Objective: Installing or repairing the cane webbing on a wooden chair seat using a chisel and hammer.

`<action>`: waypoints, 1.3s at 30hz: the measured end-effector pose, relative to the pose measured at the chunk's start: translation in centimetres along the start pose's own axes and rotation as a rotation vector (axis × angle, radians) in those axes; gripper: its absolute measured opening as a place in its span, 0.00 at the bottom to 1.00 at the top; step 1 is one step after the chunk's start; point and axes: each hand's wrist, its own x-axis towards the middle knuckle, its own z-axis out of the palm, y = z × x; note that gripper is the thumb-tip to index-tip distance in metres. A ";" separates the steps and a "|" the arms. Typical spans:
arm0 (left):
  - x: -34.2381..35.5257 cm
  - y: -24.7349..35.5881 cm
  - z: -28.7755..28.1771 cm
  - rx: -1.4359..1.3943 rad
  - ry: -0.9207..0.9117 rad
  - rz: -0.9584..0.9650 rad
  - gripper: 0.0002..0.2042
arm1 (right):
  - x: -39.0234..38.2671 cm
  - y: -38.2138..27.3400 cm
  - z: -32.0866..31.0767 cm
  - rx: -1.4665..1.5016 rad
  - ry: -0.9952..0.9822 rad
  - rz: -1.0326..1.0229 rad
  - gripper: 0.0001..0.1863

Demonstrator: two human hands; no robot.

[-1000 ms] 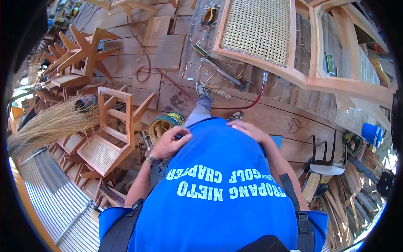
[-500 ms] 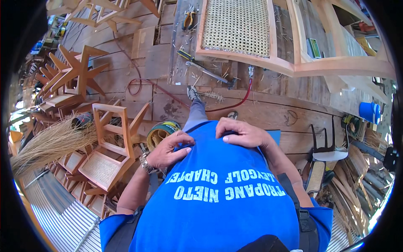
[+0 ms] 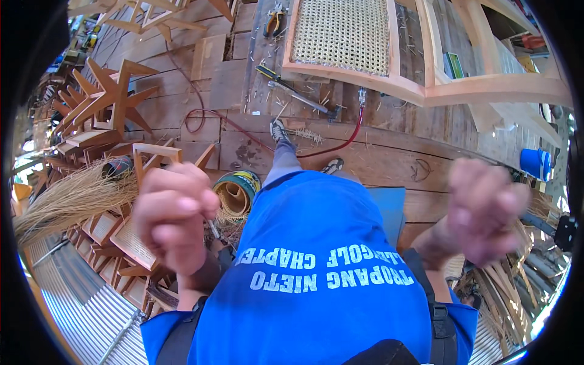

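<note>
Both my hands are raised off the blue shirt (image 3: 304, 225), one on each side of my body. My left hand (image 3: 176, 213) has its fingers curled into a loose fist, with nothing visible in it. In front of the wooden chairs it hides part of a cane-seated chair (image 3: 132, 240). My right hand (image 3: 486, 207) is likewise curled with nothing visible in it, though motion blurs it. A container with rolled cane webbing (image 3: 234, 198) stands on the floor just beyond my left hand.
Ahead, a bench bears a wooden frame with woven cane (image 3: 340, 39), a hammer (image 3: 304, 100), a screwdriver (image 3: 267, 72) and pliers (image 3: 274, 23). A red hose (image 3: 356, 131) crosses the plank floor. Stacked chairs (image 3: 103, 97) and cane strands (image 3: 76, 201) crowd the left; a blue bucket (image 3: 536, 163) stands right.
Both hands have left the shirt front, where they gripped the cloth, and moved up and outward, left hand leftward and right hand rightward. The shirt hem has dropped smoother.
</note>
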 end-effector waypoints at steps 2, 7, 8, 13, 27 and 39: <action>3.3 2.1 1.5 -0.080 -0.050 0.067 0.26 | 0.8 0.6 -1.1 0.053 -0.070 -0.085 0.25; 6.5 5.0 2.7 -0.293 -0.211 0.109 0.24 | -1.0 0.0 -0.6 0.029 0.023 -0.140 0.25; 6.7 4.8 3.7 -0.298 -0.215 0.119 0.24 | -1.0 0.0 -1.1 0.027 0.024 -0.143 0.25; 6.5 4.7 7.9 -0.248 -0.123 0.316 0.17 | -2.7 -0.8 -1.7 0.072 0.047 -0.078 0.25; 6.8 2.3 7.6 -0.157 -0.047 0.312 0.23 | -1.1 2.1 -1.9 0.227 0.037 -0.006 0.26; 7.4 0.7 8.4 -0.131 -0.020 0.345 0.30 | -0.4 2.4 -2.0 0.297 0.053 0.024 0.28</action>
